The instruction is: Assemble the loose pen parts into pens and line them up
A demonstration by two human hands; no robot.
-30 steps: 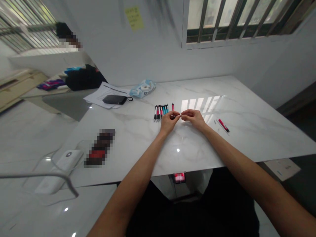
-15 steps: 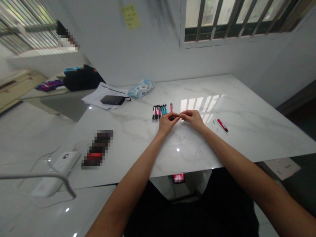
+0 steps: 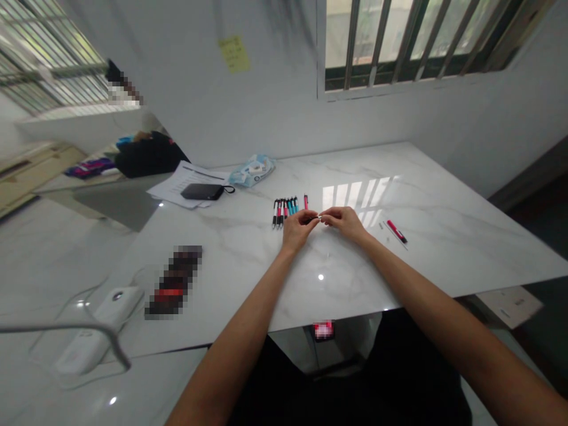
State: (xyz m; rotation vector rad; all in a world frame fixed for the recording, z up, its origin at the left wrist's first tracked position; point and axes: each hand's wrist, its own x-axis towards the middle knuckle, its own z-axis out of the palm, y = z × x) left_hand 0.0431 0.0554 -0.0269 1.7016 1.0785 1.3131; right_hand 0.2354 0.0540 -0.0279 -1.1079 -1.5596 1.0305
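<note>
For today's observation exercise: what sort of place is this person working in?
Probably an office or workroom: a white marble-look table holds a row of pens, printed papers and a black pouch, under a barred window.

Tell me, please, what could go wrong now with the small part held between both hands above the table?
The small white part, pinched between left hand and right hand, may slip and roll across the glossy table. The left hand is close to the row of pens and could scatter them.
</note>
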